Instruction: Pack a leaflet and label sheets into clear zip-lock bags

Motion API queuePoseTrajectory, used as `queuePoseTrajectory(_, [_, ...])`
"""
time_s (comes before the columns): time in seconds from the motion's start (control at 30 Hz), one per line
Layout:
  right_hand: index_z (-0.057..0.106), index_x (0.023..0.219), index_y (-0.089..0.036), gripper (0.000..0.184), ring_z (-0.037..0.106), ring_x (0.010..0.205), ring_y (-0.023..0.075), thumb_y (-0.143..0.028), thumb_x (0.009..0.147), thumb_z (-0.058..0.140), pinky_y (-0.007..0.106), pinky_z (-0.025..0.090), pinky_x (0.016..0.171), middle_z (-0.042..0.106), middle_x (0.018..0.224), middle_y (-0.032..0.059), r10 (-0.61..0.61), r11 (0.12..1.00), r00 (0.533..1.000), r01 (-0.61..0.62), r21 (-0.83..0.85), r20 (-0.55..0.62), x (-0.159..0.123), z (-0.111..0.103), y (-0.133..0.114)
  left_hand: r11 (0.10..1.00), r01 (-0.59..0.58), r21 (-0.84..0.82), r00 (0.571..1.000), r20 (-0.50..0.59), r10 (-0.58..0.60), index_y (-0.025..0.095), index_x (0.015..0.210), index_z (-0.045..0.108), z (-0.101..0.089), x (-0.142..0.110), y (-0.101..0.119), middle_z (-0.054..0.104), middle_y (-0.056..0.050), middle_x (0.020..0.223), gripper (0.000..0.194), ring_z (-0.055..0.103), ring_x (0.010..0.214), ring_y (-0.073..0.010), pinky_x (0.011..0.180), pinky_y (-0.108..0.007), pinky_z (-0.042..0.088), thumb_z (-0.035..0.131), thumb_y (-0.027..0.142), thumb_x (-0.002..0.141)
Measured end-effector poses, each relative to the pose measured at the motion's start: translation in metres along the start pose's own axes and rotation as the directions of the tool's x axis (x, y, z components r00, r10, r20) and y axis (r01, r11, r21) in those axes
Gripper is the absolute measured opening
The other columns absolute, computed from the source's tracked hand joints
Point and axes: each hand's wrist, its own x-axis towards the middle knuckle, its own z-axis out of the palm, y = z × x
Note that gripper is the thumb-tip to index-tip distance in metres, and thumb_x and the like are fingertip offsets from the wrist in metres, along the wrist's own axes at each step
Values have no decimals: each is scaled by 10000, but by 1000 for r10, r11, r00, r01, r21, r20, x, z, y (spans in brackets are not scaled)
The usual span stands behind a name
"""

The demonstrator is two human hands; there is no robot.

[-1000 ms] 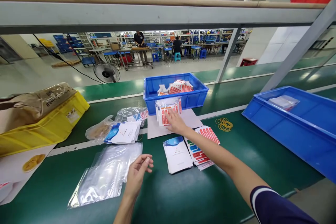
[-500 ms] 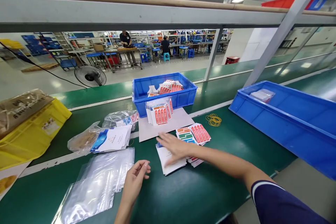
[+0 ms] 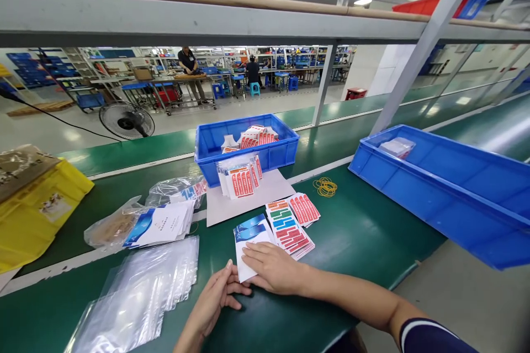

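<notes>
My right hand (image 3: 273, 267) lies with its fingers stretched flat on a small pile of white and blue leaflets (image 3: 252, 227). At the near left corner of that pile is my left hand (image 3: 219, 297), its fingers apart, the fingertips close to the paper edge. Whether they touch it I cannot tell. Just right of the leaflets, partly tucked beside them, lie sticker sheets (image 3: 285, 225) printed in orange, green, blue and red. More red-striped sticker sheets (image 3: 304, 207) lie behind them.
Clear plastic bags (image 3: 141, 287) and more leaflets (image 3: 165, 220) lie left. A blue bin (image 3: 248, 121) of stickers stands behind, with a sticker bundle (image 3: 242, 179) in front. Rubber bands (image 3: 325, 187), another blue bin (image 3: 439, 182) and a yellow bin (image 3: 49, 204) flank the work area.
My right hand has come down and nearer onto the leaflets, uncovering their blue top. My left hand has opened and moved to their near corner. The view has shifted slightly right.
</notes>
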Motion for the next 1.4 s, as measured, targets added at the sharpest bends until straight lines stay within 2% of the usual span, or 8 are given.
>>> queuePoseTrajectory(0.33, [400,1354,-42,461,385,1319,252,-287,967,347,355,313,1095,466,1399,168,-28,997,996,23,-67,-86,0,-6,-20,969,248,-3,961,130,-246,71,774,681,0,0,-6,706,-185,679,796,661,516,-170,369,-173,424,308,774,765])
queuePoseTrajectory(0.47, [477,1279,-53,527,425,1282,257,-451,942,399,357,311,1088,573,1291,158,-215,975,977,214,-64,-14,-1,-15,-20,976,136,-172,990,2,-138,134,835,699,5,3,-9,714,-95,652,524,637,512,-177,377,-216,449,688,623,646])
queuePoseTrajectory(0.53, [495,1266,-111,495,441,1268,235,-468,930,431,355,336,1065,605,1257,116,-168,985,986,168,-39,-3,2,-27,0,971,94,-220,993,-51,-108,154,831,705,7,2,-7,712,-60,635,425,626,512,-164,383,-211,453,782,505,605])
queuePoseTrajectory(0.63, [461,1311,-157,461,417,1288,216,-378,910,517,352,356,1045,531,1346,102,177,982,984,-178,-68,-17,11,-49,54,963,73,-258,991,-91,-100,156,861,719,10,-1,-3,736,-65,697,375,658,565,-179,458,-237,516,803,426,615])
queuePoseTrajectory(0.7, [453,1314,-81,524,398,1296,285,-288,857,604,435,351,1040,459,1384,203,305,947,952,-306,-94,-32,17,-60,94,960,35,-277,989,-127,-73,166,933,714,12,-4,0,761,-81,827,406,702,705,-238,549,-283,563,825,363,595])
queuePoseTrajectory(0.9, [634,955,-121,230,610,974,220,-313,831,662,421,476,873,652,1024,74,399,917,914,-397,-47,71,25,-60,153,941,-7,-339,974,-217,-71,223,1205,592,12,-10,6,748,-81,1021,673,690,933,-327,665,-361,600,832,281,579])
queuePoseTrajectory(1.23, [569,921,-150,229,632,692,124,-353,942,465,206,463,579,665,781,0,363,894,931,-332,299,-49,16,-108,96,834,-149,-531,979,-196,50,290,1325,450,15,1,-5,658,-65,1226,594,654,1038,-269,789,-407,589,670,187,783])
queuePoseTrajectory(1.4, [576,920,-184,118,655,778,147,-291,910,525,234,499,662,689,872,2,306,904,945,-251,346,-115,32,-68,36,785,-97,-612,990,-143,10,223,1247,541,29,-2,-9,716,-86,1099,463,680,972,-277,800,-399,579,638,372,819])
